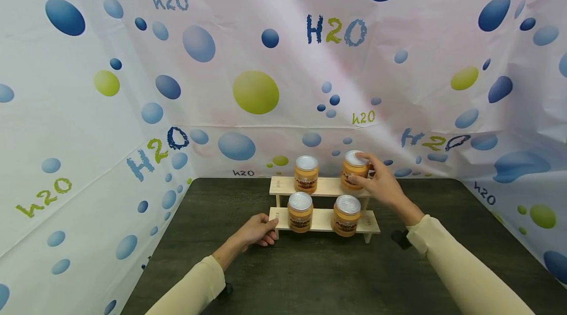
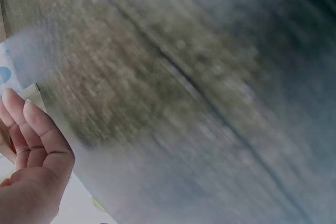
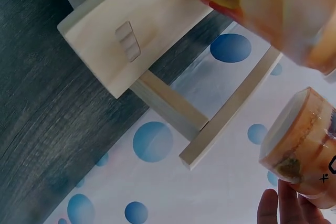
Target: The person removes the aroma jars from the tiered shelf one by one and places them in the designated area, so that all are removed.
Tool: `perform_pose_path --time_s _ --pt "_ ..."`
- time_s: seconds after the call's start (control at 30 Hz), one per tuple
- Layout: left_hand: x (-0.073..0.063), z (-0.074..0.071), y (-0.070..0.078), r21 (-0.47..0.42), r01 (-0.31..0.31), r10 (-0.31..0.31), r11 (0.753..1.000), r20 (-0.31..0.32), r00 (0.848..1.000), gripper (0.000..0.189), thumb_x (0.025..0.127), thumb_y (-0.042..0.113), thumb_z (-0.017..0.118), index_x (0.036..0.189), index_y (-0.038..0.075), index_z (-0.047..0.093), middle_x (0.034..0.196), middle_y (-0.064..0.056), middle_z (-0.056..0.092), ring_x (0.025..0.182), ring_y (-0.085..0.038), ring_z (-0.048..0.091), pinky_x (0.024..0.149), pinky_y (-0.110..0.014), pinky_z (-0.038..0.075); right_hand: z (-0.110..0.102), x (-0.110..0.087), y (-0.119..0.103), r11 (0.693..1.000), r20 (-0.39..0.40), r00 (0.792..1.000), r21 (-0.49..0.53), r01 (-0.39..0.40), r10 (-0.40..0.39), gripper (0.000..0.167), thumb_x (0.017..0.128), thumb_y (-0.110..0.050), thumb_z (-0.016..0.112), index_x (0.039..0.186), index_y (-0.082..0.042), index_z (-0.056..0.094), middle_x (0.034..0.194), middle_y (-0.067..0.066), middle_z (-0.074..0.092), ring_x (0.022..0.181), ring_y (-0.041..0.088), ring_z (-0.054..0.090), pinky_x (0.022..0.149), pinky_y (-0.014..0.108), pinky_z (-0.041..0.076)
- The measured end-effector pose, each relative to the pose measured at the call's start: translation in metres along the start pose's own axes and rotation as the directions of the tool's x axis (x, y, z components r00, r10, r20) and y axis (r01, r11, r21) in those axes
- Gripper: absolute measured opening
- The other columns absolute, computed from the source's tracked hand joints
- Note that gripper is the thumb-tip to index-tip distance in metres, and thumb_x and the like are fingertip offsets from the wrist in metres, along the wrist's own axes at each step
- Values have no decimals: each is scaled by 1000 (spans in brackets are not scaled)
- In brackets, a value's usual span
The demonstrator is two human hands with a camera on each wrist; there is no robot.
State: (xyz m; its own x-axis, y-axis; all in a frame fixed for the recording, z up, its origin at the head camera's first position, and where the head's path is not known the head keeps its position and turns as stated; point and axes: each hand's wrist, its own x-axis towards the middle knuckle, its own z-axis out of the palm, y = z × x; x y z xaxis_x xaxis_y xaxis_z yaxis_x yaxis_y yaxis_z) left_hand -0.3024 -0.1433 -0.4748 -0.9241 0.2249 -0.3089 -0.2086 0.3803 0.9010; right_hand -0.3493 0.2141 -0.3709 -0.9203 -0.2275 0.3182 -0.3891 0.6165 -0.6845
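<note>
A two-tier wooden stand point(image 1: 321, 219) carries orange jars with silver lids. My left hand point(image 1: 257, 230) grips the left end of its lower shelf, thumb on top and fingers curled at the edge. The fingers point(image 2: 44, 129) show at the left of the left wrist view. With my right hand point(image 1: 382, 182) I hold the upper right jar point(image 1: 349, 173) by its lid and side. In the right wrist view, a gap shows between this jar point(image 3: 302, 145) and the upper shelf. Another jar point(image 1: 306, 177) stands at the upper left; two more, left point(image 1: 300, 215) and right point(image 1: 345, 219), stand on the lower shelf.
The stand is on a dark wood-grain table point(image 1: 212, 197). Behind and beside it hangs a white curtain point(image 1: 283, 59) with blue and green dots and H2O lettering, meeting the table's back edge close behind the stand.
</note>
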Motion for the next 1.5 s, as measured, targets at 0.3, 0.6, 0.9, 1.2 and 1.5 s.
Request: perform_pose_path --time_s 0.3,0.6,0.9,1.2,1.5 --pt "1 2 0 21 -16 16 1000 1 1000 31 106 36 51 104 5 54 80 -2 67 64 -7 64 61 -27 52 -5 -2 4 1000 -36 999 -21 21 -22 65 95 -25 72 149 -10 40 130 27 57 105 40 60 76 41 50" --pt "2 3 1 42 -15 15 999 -6 1000 31 106 35 50 104 5 55 81 -2 68 66 -8 65 62 -28 52 -12 -7 9 999 -27 999 -22 -34 34 68 96 -30 71 151 -11 37 129 27 55 95 34 61 67 35 49" --pt "3 3 3 50 -10 10 999 -14 1000 30 106 34 50 102 5 55 80 -1 68 66 -8 65 62 -28 53 -21 -10 14 999 -49 998 -17 -28 27 67 96 -28 71 151 -11 37 127 27 54 88 32 59 62 33 49" --pt "2 4 3 58 0 1 998 -20 1000 30 106 35 50 99 6 55 80 -1 68 66 -8 65 62 -29 53 -26 -16 20 999 -66 997 -18 -26 25 67 96 -27 70 151 -9 37 129 27 54 100 36 60 66 32 50" --pt "-1 1 1 58 0 1 998 -13 1000 31 106 36 50 100 6 55 81 -1 67 67 -9 65 63 -29 53 -29 -24 26 997 -86 995 -45 -58 54 69 96 -32 70 152 -11 36 131 28 53 98 36 59 69 35 48"
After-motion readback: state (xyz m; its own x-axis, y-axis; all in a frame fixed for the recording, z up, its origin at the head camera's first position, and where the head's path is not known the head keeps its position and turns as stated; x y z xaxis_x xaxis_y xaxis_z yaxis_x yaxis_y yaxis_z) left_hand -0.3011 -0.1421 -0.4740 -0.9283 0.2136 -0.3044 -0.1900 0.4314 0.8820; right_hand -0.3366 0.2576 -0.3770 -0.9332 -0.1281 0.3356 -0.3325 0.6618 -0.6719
